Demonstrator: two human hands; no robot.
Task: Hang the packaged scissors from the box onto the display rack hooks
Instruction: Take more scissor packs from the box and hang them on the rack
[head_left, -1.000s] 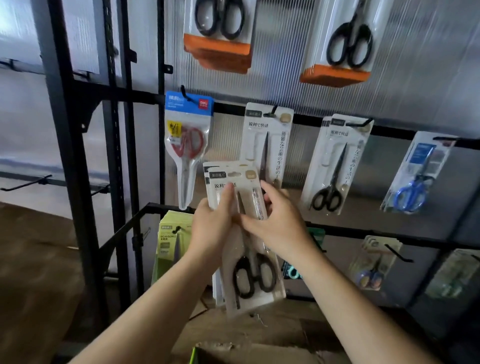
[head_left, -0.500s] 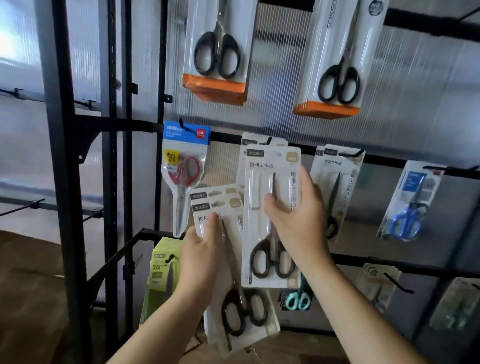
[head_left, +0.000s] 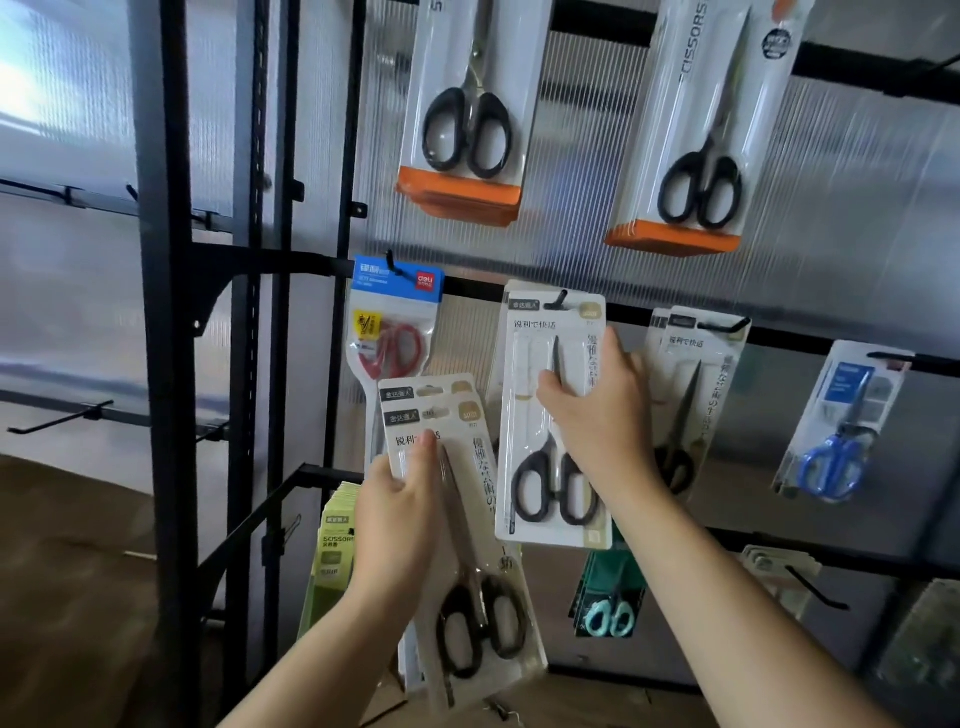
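Scissors with black handles sit sealed in a white-and-beige blister pack (head_left: 519, 415) that hangs upright against the display rack (head_left: 166, 364). Its top edge is at a black hook (head_left: 560, 298), whose tip shows through the hang hole. The right hand (head_left: 597, 421) holds this pack at mid-height, thumb pressed across the front and fingers curled round the right edge. The edge of another matching card peeks out behind it.

Lower and to the left, the left hand (head_left: 400, 525) grips a stack of packs (head_left: 483, 525) of the same kind, at least two and slightly fanned. The thumb lies on the front card with the fingers behind, and the stack's top leans left.

Just right of the hung pack, matching packs (head_left: 696, 395) hang on the next hook. To its left hangs a red-handled scissors pack (head_left: 395, 332) with a blue header, and far right a blue-handled scissors pack (head_left: 841, 431). The row above holds a left orange-based pack (head_left: 467, 78) and a right orange-based pack (head_left: 696, 104), both with black-handled scissors. The row below carries green packs (head_left: 332, 561) and a teal-handled scissors pack (head_left: 610, 613). A ribbed translucent panel (head_left: 857, 234) backs the rack.
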